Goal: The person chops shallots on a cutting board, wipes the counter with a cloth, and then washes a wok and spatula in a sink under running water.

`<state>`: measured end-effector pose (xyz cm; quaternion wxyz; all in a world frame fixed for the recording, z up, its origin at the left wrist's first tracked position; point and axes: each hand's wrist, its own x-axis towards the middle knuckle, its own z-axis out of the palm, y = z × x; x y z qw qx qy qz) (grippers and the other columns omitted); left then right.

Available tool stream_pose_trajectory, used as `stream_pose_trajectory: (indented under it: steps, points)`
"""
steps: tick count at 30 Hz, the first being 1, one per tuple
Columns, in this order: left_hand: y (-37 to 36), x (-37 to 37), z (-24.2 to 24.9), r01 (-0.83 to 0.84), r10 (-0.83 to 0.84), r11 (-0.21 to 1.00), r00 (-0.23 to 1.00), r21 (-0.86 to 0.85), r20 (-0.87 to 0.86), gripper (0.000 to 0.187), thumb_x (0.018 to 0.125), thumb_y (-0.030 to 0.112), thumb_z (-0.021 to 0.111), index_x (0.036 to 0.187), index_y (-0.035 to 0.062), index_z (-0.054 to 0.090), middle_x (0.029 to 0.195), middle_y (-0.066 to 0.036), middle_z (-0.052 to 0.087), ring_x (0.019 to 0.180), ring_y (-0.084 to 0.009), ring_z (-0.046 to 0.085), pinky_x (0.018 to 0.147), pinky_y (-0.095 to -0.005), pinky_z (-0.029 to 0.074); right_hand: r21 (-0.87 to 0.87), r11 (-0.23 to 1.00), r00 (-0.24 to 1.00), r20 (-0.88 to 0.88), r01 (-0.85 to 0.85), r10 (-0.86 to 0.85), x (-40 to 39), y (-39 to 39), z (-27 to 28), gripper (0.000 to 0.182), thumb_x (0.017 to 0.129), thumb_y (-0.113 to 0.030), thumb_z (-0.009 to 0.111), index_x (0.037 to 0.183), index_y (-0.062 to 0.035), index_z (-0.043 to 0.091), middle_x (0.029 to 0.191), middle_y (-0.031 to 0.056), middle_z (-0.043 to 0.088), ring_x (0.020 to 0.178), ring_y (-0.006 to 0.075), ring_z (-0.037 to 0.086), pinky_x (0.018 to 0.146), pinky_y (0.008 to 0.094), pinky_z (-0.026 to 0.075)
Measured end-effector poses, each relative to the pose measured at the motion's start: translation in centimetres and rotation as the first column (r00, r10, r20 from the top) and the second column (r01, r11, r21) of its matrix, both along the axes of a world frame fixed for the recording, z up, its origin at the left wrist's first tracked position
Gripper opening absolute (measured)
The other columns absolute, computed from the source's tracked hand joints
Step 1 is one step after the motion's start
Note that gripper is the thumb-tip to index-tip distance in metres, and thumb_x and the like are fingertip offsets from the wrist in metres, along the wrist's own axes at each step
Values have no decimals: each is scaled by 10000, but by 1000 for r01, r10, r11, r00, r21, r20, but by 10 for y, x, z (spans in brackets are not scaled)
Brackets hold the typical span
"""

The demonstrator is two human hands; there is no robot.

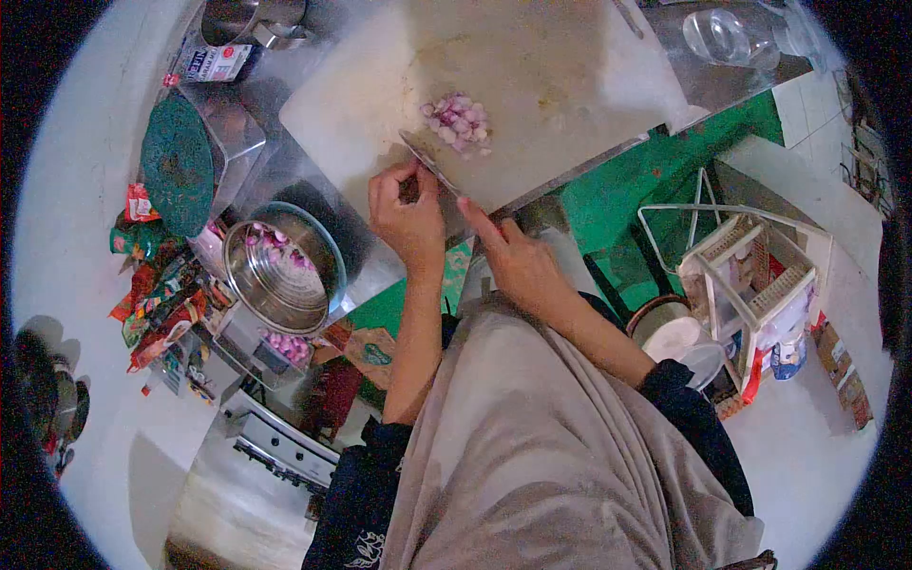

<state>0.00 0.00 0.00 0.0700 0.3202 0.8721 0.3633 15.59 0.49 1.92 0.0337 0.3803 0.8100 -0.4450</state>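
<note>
In my right hand (521, 266) is a knife (435, 171), its blade slanting up and left over the near part of a large white cutting board (351, 104). The index finger lies along the back of the knife. My left hand (408, 217) is closed beside the blade at the board's near edge, fingers curled and pinched together. Whatever lies between those fingers is too dark and small to make out. A small heap of peeled, purple-white shallots (458, 123) rests on the board just beyond the knife tip.
Left of the board stands a metal pot (332, 256) with a steel basin holding purple pieces. Below it is a clear container (285, 350) of shallots. Packets (166, 313) and a green oval lid (178, 163) lie further left. A white rack (760, 275) stands at right; a glass jar (727, 38) lies at top right.
</note>
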Motion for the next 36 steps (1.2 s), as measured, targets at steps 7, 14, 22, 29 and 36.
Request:
stream_pose_trajectory:
  steps: [7,14,22,29,36]
  points:
    - [-2,-3,2,-12,12,1000,998,6,-69,115,726,56,736,764,34,629,804,-94,614,695,-215,612,624,-326,496,-91,995,999,-30,38,-41,22,-8,8,660,893,-116,475,1468,-280,194,891,208,572,648,409,601,548,511,510]
    - [1,-1,4,-19,18,1000,997,-9,-80,120,742,69,734,756,29,623,809,-98,617,679,-212,611,625,-316,502,-90,990,970,-209,107,-124,25,-6,11,627,902,-117,472,1457,-284,233,885,185,570,618,401,585,518,509,503]
    - [2,2,5,-36,37,999,998,8,-57,93,747,43,718,763,17,631,828,-108,624,748,-235,620,660,-322,507,-21,998,992,-115,55,-57,23,-6,8,705,854,-98,508,1464,-293,212,846,175,568,580,396,580,483,506,495]
    - [2,2,5,-21,22,999,999,30,-26,78,746,20,703,774,6,632,859,-116,631,765,-233,623,664,-325,512,-11,999,998,29,-47,48,13,5,19,698,850,-56,505,1465,-225,220,830,161,536,599,381,559,533,478,495]
    - [1,2,0,-43,44,999,999,24,-18,92,745,48,713,778,23,631,827,-106,616,732,-251,615,645,-338,502,5,1000,1000,8,1,-1,4,4,6,711,846,-76,498,1466,-268,209,877,193,573,637,394,600,545,491,511]
